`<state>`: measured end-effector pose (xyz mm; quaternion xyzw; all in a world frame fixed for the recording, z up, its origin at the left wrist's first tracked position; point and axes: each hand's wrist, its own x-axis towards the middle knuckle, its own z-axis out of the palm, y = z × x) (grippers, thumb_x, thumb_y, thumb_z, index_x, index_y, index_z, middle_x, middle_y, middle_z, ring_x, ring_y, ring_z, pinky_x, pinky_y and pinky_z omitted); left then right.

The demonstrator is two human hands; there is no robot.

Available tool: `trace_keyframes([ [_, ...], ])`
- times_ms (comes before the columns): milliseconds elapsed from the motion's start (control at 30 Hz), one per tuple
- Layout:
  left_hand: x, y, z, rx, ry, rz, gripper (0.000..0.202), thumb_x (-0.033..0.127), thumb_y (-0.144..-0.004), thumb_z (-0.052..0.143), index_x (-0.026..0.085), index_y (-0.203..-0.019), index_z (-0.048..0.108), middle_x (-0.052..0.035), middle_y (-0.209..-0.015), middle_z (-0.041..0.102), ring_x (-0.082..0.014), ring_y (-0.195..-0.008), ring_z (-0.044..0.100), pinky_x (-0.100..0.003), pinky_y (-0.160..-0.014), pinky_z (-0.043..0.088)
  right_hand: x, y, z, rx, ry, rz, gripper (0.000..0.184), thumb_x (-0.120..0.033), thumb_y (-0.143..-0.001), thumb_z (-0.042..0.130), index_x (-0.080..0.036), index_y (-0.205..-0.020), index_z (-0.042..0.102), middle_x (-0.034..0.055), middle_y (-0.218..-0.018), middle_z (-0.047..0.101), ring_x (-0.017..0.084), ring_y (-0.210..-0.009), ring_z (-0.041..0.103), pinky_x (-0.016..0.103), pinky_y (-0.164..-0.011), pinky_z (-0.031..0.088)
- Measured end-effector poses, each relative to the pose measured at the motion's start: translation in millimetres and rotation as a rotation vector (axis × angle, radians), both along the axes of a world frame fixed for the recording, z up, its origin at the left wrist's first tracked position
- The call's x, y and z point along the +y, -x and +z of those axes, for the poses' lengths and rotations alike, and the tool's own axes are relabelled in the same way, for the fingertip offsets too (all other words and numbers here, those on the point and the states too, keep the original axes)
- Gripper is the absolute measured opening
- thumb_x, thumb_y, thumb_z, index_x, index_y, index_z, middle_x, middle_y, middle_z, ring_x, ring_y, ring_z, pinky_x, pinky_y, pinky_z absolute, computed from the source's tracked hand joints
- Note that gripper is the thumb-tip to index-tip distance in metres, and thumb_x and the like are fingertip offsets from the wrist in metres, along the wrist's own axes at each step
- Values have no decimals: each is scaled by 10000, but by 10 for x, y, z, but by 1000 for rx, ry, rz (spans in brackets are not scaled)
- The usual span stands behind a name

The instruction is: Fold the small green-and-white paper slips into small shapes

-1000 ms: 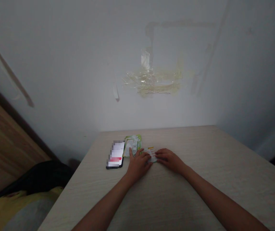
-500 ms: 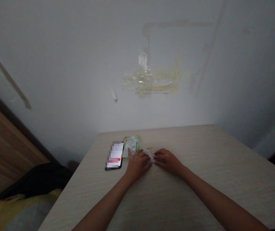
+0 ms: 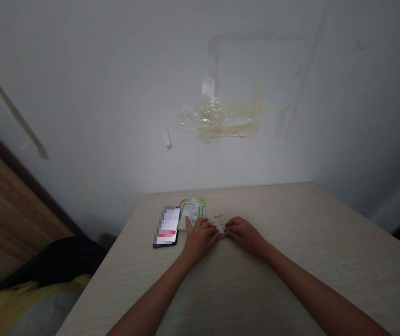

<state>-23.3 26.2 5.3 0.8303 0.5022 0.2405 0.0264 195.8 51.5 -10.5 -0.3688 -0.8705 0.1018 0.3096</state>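
My left hand (image 3: 198,239) and my right hand (image 3: 244,233) meet over a small whitish packet (image 3: 219,222) with a yellow mark, lying on the pale wooden table (image 3: 291,261). Fingers of both hands pinch or press its near edge; most of the packet is hidden beneath them. My left index finger points forward and touches a green and white sachet (image 3: 192,211) just behind it. A black phone (image 3: 167,227) with a lit screen lies flat to the left of the sachet.
A white wall with old tape remains (image 3: 221,119) rises right behind the table's far edge. To the left, below table height, lie dark and yellow fabrics (image 3: 35,284) beside a wooden panel (image 3: 0,205).
The hands have closed in slightly over the small packet, covering more of it. The phone and green sachet have not moved.
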Motion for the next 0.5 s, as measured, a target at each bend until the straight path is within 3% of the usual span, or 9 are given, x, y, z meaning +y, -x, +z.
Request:
trace_keyframes([
  [200, 24, 9, -17, 36, 7, -20, 225, 448, -913, 506, 357, -997, 693, 17, -1074, 694, -259, -1210, 474, -712, -1045, -153, 8, 7, -31, 9, -22, -37, 147, -310, -871, 624, -243, -897, 751, 69, -989, 672, 193, -951, 596, 340, -874, 472],
  [300, 31, 0, -45, 59, -27, 32, 333, 468, -871, 566, 360, -1183, 605, -21, -1194, 643, -281, -1244, 442, -720, -1056, -112, 22, 11, -35, 11, -7, -60, 172, -277, -892, 577, -227, -893, 741, 63, -919, 678, 188, -897, 606, 334, -852, 476],
  [400, 40, -14, -81, 59, -72, 176, 661, 514, -808, 623, 297, -1394, 408, -99, -1371, 510, -317, -1298, 382, -722, -1076, -19, 25, 12, -37, 29, -10, -127, 266, -226, -885, 546, -205, -1122, 665, 70, -913, 680, 209, -894, 607, 371, -874, 472],
  [500, 47, -23, -98, 57, -73, 252, 815, 551, -762, 652, 218, -1435, 336, -156, -1427, 437, -346, -1336, 332, -715, -1087, 36, 14, 5, -33, 86, 1, -207, 609, -181, -854, 539, -182, -1437, 364, 99, -1035, 664, 228, -966, 595, 396, -905, 473],
])
